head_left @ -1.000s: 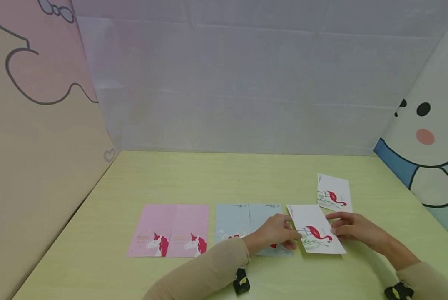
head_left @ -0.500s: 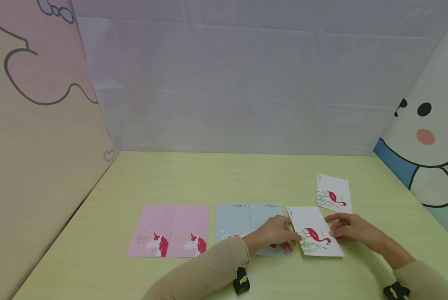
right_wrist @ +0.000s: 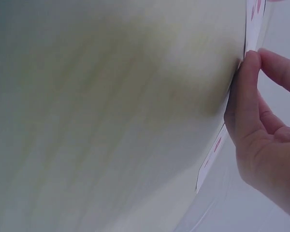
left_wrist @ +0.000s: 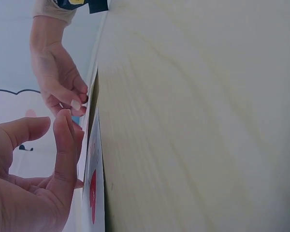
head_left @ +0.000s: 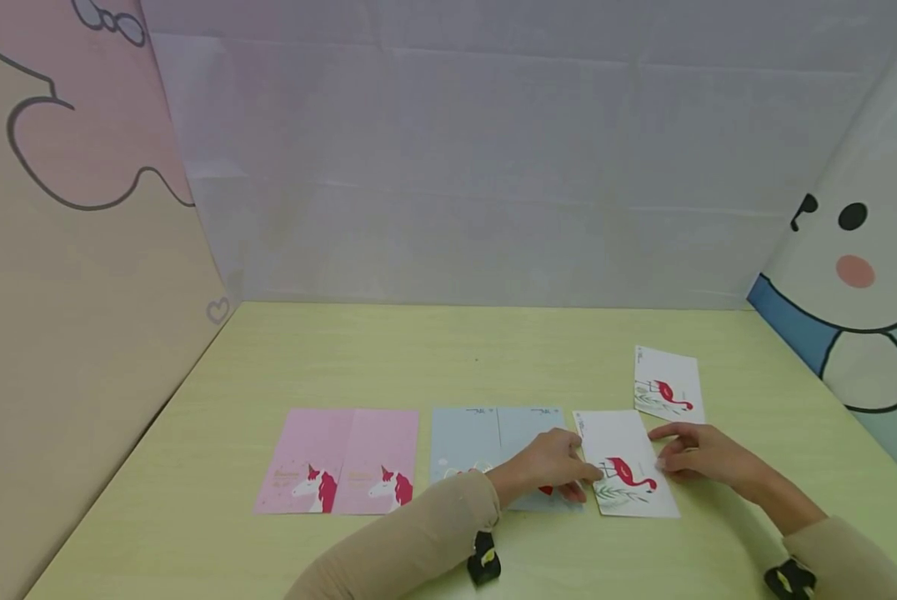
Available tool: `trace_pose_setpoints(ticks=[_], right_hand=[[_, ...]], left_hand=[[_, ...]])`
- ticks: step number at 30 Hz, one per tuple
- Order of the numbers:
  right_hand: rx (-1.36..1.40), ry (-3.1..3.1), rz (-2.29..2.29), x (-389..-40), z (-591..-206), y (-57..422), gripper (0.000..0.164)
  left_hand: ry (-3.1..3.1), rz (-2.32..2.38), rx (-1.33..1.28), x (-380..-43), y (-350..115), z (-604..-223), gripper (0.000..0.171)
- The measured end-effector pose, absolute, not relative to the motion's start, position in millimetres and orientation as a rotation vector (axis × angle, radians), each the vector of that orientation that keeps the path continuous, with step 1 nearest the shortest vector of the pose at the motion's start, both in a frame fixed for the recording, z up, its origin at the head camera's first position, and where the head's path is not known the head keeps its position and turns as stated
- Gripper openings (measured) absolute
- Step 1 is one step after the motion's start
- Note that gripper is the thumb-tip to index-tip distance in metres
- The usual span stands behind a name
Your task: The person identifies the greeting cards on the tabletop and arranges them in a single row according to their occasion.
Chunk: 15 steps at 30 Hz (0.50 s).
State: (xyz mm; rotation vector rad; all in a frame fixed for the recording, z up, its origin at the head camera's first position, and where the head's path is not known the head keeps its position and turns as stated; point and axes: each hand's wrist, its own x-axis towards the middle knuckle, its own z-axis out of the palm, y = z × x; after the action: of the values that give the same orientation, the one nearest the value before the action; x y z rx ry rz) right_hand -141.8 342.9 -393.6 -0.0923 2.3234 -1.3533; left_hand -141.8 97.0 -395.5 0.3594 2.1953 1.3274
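Observation:
A white flamingo card (head_left: 617,435) lies between both hands at the right end of a row of cards. The left hand (head_left: 552,458) touches its left edge with thumb and fingers, above the pale blue cards (head_left: 459,437), partly covering their red print. At the card's right edge, the fingertips of the right hand (head_left: 707,454) touch it. In the left wrist view, the left hand (left_wrist: 43,169) has a gap between thumb and index finger. The right hand (right_wrist: 261,130) in the right wrist view has its fingertips at the card's edge. Neither hand visibly pinches the card.
Another white flamingo card (head_left: 669,371) lies behind the right hand, slightly turned. Two pink unicorn cards (head_left: 321,437) sit side by side at the left of the row. The pale yellow table (head_left: 388,350) ends at a white backdrop (head_left: 448,183), with printed panels on both sides.
The flamingo card between the hands has turned, its near right corner shifting left, so it lies straighter beside the blue cards. The right hand has moved slightly left; the left hand barely moved.

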Motion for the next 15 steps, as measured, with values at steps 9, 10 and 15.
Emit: trace_pose_setpoints(ticks=[9, 10, 15], right_hand=[[0.012, 2.508, -1.296, -147, -382, 355, 0.045], [0.026, 2.518, -1.332, -150, -382, 362, 0.046], [0.067, 2.531, -1.526, -166, -392, 405, 0.053]], left_hand=[[2.196, 1.532, 0.374, -149, 100, -396, 0.051], [2.184, 1.584, 0.372, -151, 102, -395, 0.048], [2.121, 1.82, 0.384, -159, 116, -388, 0.032]])
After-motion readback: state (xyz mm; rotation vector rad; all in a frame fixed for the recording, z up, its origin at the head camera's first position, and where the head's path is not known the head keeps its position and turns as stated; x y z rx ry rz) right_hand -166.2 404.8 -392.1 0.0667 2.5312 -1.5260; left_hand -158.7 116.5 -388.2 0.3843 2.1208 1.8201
